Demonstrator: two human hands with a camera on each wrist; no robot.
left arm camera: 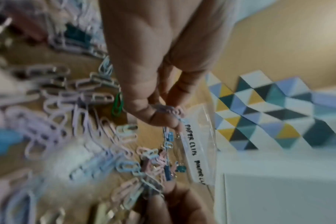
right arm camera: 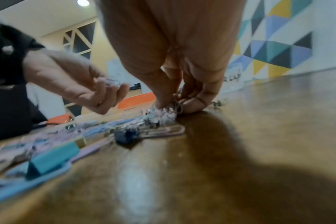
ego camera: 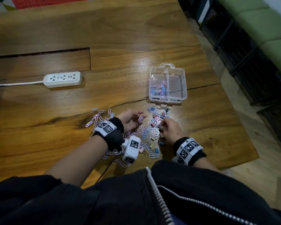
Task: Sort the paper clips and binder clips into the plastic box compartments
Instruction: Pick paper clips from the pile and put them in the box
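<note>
Pile (ego camera: 136, 132) just below box (ego camera: 183, 73): right hand (ego camera: 170, 129) pinching paper clips (right arm camera: 169, 112) off table; left hand (ego camera: 131, 119) cupped, w/ clips. Pick clips only, skip binder clips (right arm camera: 52, 157); drop in box's left half.

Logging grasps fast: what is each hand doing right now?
Left hand: pinches a few paper clips at its fingertips.
Right hand: fingers pinch clips in the pile on the table.

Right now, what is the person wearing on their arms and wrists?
Each wrist has a black band with a white strip of square black-and-white markers: left band, right band. A small white camera box with the same kind of marker sticks out under the left wrist. Black sleeves are pushed up the forearms; the hands are bare.
</note>
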